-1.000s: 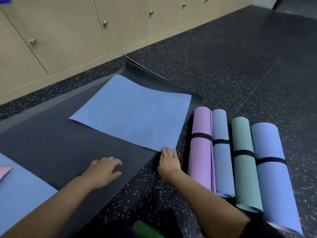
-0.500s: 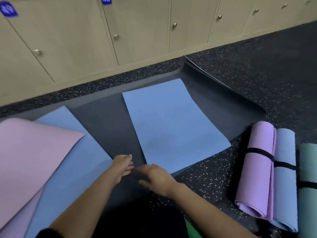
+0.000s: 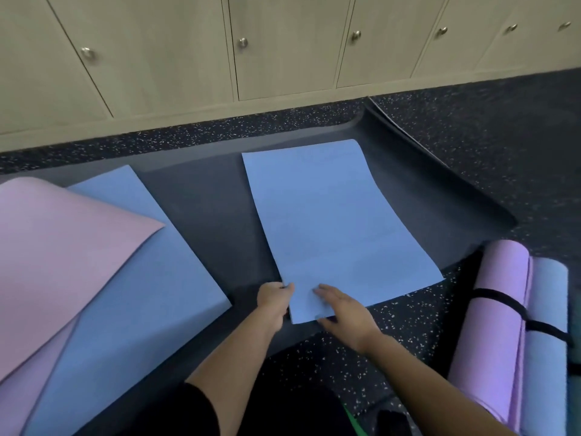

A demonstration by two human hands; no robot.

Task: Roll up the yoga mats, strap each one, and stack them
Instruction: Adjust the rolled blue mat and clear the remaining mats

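A flat blue yoga mat lies on a big dark floor mat, running away from me. My left hand grips its near left corner with curled fingers. My right hand lies flat on the same near end, fingers spread and pointing left. To the left a second blue mat lies flat with a pink mat overlapping it. At the right edge a rolled purple mat and a rolled light blue mat lie side by side, each with a black strap.
Beige lockers with metal knobs line the far wall. The dark floor mat's far right corner curls up off the speckled floor. A green item shows near my legs.
My view swung left, so the rolled mats slid toward the right edge. Both hands left the dark mat and came together at the blue mat's near end; the left now grips its corner.
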